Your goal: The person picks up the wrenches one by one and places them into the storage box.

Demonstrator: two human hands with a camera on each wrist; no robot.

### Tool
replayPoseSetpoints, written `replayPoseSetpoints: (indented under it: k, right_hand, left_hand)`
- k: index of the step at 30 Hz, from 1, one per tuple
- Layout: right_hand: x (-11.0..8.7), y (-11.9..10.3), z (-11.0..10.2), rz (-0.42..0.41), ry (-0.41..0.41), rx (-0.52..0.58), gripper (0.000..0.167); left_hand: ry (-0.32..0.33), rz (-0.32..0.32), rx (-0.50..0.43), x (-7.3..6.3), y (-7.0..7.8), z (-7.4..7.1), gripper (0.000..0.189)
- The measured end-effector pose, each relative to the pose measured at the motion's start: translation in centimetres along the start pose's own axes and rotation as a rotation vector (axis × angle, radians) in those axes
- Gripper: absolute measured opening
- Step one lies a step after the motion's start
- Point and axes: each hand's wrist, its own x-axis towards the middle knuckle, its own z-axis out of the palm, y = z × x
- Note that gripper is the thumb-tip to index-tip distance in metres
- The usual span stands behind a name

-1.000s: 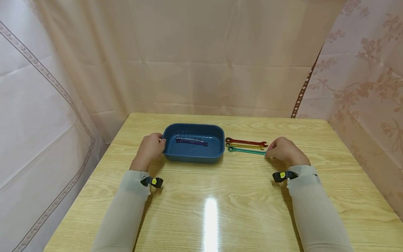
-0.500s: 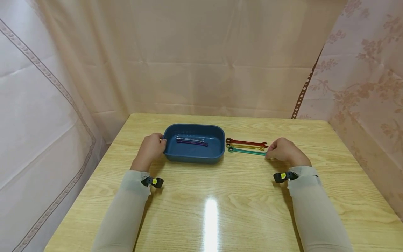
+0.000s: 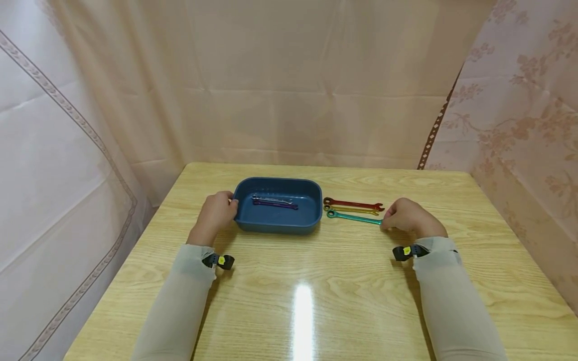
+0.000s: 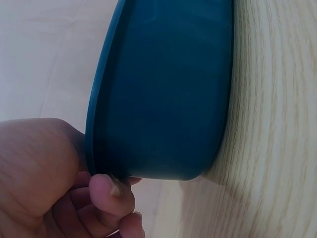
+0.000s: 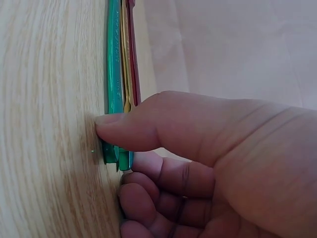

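Observation:
A blue plastic bin [image 3: 280, 226] stands on the table, and my left hand [image 3: 215, 213] grips its left end at the rim. In the left wrist view, curled fingers [image 4: 111, 196] sit at the bin's corner. Inside the bin lie a silver wrench [image 3: 273, 199] and a purple wrench [image 3: 275, 203], side by side. To its right, my right hand [image 3: 408, 219] pinches the open end of a green ratchet wrench [image 3: 354, 217]. The right wrist view shows the thumb [image 5: 131, 130] across that end, hiding part of it. Just behind lie a yellow wrench [image 3: 352, 209] and a red wrench [image 3: 354, 203].
The wood-grain table [image 3: 316, 281] carries a bright light reflection in front. A beige curtain [image 3: 289, 100] hangs behind its far edge, with a white cloth [image 3: 58, 175] on the left and a flowered cloth [image 3: 528, 110] on the right.
My right hand has shifted very slightly towards me, and the green wrench's held end with it. The left hand and the bin stay in place.

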Motion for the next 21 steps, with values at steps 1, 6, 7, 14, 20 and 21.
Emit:
replayPoseSetpoints:
  k: [1,6,7,14,20,21]
  right_hand:
    - [-0.01,0.01,-0.02,0.001,0.005,-0.009,0.02]
    - [0.01,0.02,-0.03,0.002,0.018,-0.035,0.023]
    - [0.03,0.0,-0.02,0.0,0.021,-0.041,0.023]
    - [-0.08,-0.09,-0.03,-0.021,0.02,-0.042,0.022]
    - [-0.2,-0.18,-0.1,-0.038,0.03,-0.033,0.02]
    - [-0.21,-0.21,-0.1,-0.037,0.034,-0.032,0.02]
  left_hand:
    - [0.001,0.003,0.0,-0.01,-0.01,0.0,0.045]
    - [0.0,0.01,-0.002,0.01,-0.06,-0.01,0.045]
    - [0.001,0.011,0.0,0.02,-0.08,-0.01,0.044]
    - [-0.017,-0.009,-0.008,0.18,-0.07,0.01,0.046]
    - [-0.025,-0.028,-0.009,0.28,-0.05,-0.03,0.047]
    - [-0.025,-0.029,-0.01,0.27,-0.04,-0.05,0.047]
